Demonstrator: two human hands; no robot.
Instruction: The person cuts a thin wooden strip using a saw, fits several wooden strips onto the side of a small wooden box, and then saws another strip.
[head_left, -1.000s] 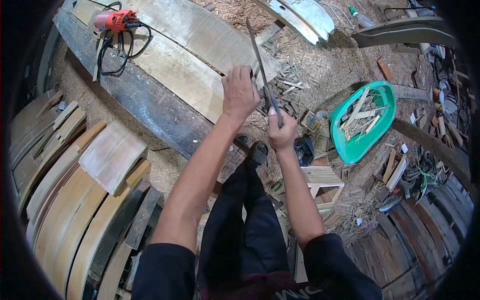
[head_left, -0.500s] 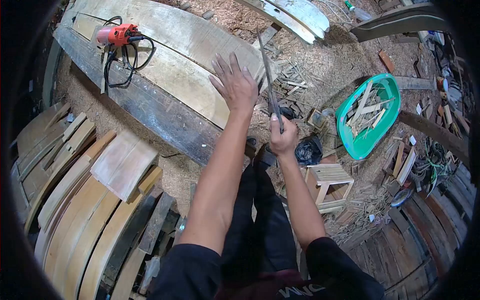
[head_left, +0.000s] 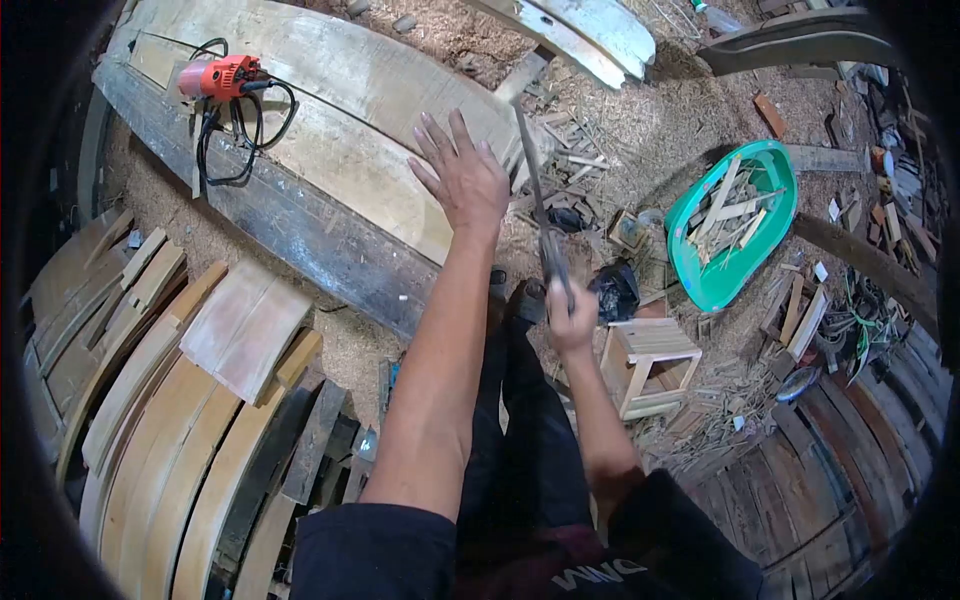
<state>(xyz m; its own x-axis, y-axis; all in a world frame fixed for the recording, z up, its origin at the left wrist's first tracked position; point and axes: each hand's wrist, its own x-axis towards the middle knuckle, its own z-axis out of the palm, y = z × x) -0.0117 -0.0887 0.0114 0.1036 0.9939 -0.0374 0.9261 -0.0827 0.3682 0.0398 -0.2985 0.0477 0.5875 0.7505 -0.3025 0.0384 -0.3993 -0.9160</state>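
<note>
My left hand (head_left: 468, 187) lies with its fingers spread on the broad pale plank (head_left: 350, 55), close to its near end. My right hand (head_left: 573, 320) is wrapped round the handle of a handsaw (head_left: 535, 175). The saw's long, narrow blade points away from me and passes the plank's end, just right of my left hand. Where the teeth meet the wood is too small to make out. A red power tool (head_left: 222, 78) with a coiled black cord rests on the far left of the planks.
A green tub (head_left: 719, 290) full of wood offcuts stands on the right. A small wooden stool (head_left: 655, 345) is by my right forearm, with a black plastic bag (head_left: 615, 292) beside it. Curved boards (head_left: 180, 440) are stacked at the lower left. Shavings cover the floor.
My right hand has pulled the saw back toward me and slightly downward. My left hand stays spread on the plank. The whole view has shifted slightly.
</note>
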